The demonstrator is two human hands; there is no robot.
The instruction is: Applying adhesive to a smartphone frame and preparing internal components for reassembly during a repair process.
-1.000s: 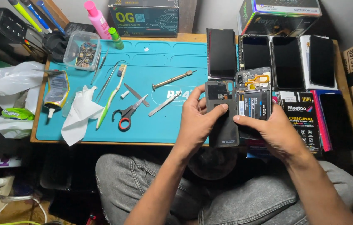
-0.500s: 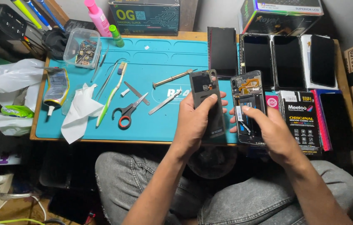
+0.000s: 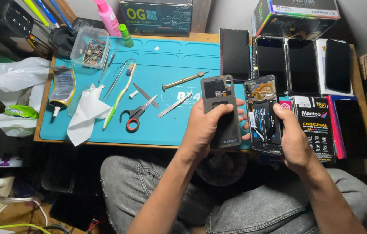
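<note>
The phone [image 3: 264, 115], opened so its battery and boards show, sits in the right hand [image 3: 295, 141], thumb laid across its face and fingers curled behind its right edge; just to that hand's left, the left hand [image 3: 205, 130] grips the back cover [image 3: 221, 110], thumb over its front, fingertips wrapped round its far edge. Both hands are closed on their pieces, held above the near edge of the blue mat [image 3: 162, 86], side by side and seemingly just apart. The cover looks like a thin, light shell that would flex if squeezed mid-panel, so its long edges are the sound grip. The phone is heavier and stiff, with fragile exposed parts and a ribbon near the top; its side rails are the safe hold, not the open face. Each long axis runs away from the person, camera ends farthest from the wrists, the cover leaning slightly left. Whether the phone's glass is intact I cannot tell, since it faces down.
</note>
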